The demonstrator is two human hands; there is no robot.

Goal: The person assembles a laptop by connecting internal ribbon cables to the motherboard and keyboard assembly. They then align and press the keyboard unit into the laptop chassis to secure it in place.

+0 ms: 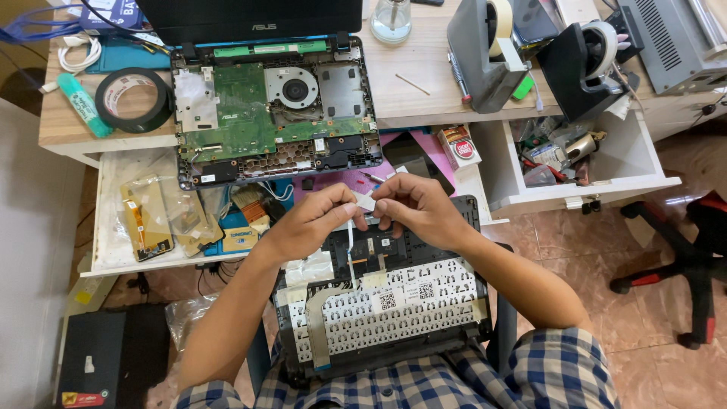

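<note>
- Clearly, the biggest thing in hand is the laptop palmrest cover (394, 303), lying upside down on the person's lap with the back of the keyboard (401, 303) facing up. I judge it light but wide and a little flexible, so it is best supported from below or taken by its two long edges, not by one corner.
- Behind it, on the wooden desk (424, 83), the opened laptop base (273, 113) shows its green mainboard and the round fan. It lies well apart from both hands, and nobody touches it.
- On the cover, a flat ribbon cable (351, 246) rises from the keyboard side up to the hands. It looks thin, soft and easy to crease; in my opinion it should be held by its stiffened end, never pulled by the middle.
- The left hand (310, 220) is nearly closed, thumb and forefinger pinching the left side of the small white tab (366, 201).
- The right hand (420, 208) is curled the same way, and its fingertips pinch the tab from the right side, so the two hands almost touch.
- The tab itself is very small and light, probably fragile, and it is held just above the top edge of the cover, in front of the desk.
</note>
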